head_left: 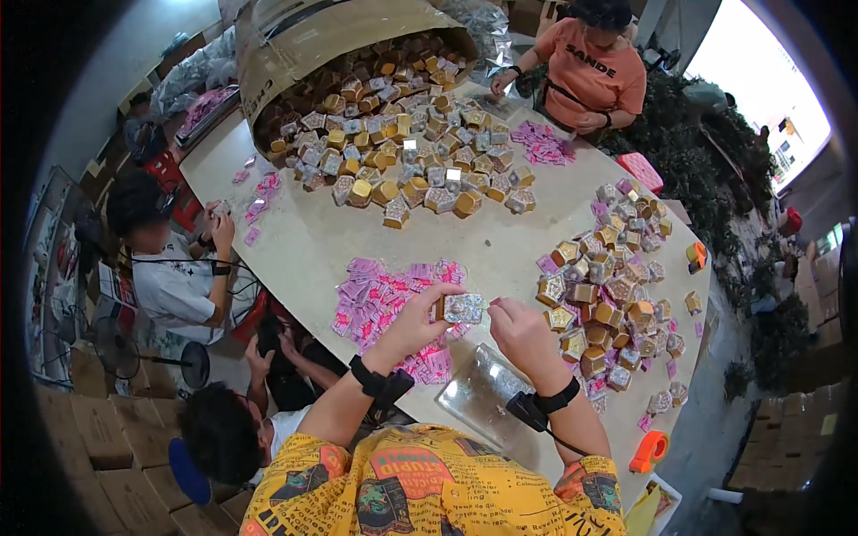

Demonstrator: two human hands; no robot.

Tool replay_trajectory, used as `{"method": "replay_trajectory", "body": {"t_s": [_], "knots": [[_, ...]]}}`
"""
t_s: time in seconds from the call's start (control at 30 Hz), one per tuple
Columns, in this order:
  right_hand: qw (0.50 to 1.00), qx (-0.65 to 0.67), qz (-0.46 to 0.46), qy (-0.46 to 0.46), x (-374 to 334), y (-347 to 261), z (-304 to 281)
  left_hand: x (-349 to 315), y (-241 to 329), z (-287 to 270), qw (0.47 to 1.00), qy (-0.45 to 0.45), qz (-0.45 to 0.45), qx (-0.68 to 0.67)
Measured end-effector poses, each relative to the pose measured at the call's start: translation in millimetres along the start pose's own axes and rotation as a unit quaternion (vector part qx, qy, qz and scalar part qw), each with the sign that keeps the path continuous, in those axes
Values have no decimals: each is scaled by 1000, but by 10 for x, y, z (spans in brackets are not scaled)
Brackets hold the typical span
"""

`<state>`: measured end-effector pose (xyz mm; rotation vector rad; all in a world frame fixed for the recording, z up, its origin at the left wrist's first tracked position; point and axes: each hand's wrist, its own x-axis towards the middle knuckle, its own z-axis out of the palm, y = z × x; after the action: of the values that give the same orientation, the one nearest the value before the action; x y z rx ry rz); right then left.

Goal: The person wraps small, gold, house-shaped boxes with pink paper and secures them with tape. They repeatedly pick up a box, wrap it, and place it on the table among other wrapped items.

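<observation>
Above the near middle of the table, my left hand [418,323] grips a small ornament [463,309] with a silver glittery face and a gold edge. Close by its right end, my right hand [521,335] is closed in a pinch. Whatever sits between those fingertips is too small to make out. Below my left hand spreads a heap of pink printed tags [380,299]. A clear plastic tray [487,393] lies under my right wrist. To the right, similar gold and silver ornaments [603,313] are piled up with pink tags among them.
A big cardboard box [357,31] on its side spills more ornaments [393,170] across the table's far part. Orange tape dispensers [650,451] stand along the right edge. Co-workers sit at the left; a person in orange [590,71] works at the far side beside pink tags [542,143].
</observation>
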<state>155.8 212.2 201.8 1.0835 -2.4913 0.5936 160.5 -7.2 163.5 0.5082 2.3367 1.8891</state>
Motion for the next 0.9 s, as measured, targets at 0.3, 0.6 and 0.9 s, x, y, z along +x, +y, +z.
{"method": "replay_trajectory", "body": {"t_s": [0.3,0.6,0.9], "knots": [[1000,-7,5,-22,12,-12,5,-1,77,17,999,16,16,37],[995,-73,-17,-69,-37,-41,81,-26,264,15,992,9,34,125],[998,36,28,-44,-63,-44,100,-71,154,46,997,5,12,82]]}}
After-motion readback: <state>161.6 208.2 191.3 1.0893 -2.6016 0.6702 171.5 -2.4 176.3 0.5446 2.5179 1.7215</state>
